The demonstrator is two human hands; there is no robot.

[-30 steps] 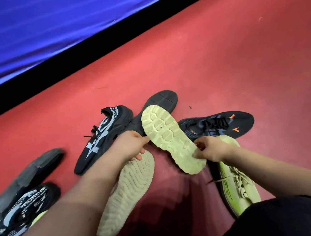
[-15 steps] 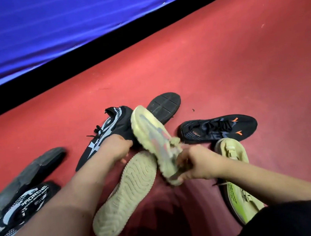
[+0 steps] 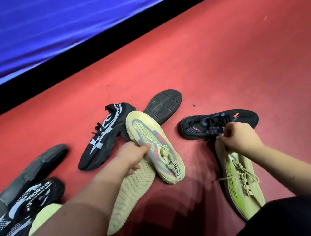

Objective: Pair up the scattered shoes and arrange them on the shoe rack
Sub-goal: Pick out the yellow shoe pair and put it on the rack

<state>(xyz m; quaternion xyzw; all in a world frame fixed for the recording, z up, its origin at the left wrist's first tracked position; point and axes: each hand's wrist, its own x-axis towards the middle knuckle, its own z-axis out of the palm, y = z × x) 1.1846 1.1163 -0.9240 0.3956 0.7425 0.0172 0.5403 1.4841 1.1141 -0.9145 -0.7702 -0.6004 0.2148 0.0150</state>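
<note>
Cream knit shoe [image 3: 155, 148]: grey-pink upper, knotted lace, sole down on red floor [image 3: 222, 57], against sole-up mate [image 3: 130, 198]. Left hand [image 3: 134, 156]: curled, gripping its side. Right hand [image 3: 238, 140]: curled, pinching lime shoe [image 3: 241, 183].

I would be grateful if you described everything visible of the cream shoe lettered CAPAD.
The cream shoe is a pale knit sneaker with grey-blue and pink patches on its upper, a knotted cream lace and a black heel strip lettered CAPAD in white. It sits upper side up, toe pointing away from the person. The left hand grips its left side. It lies over an upturned cream sole; its toe overlaps a black upturned sole.
</note>
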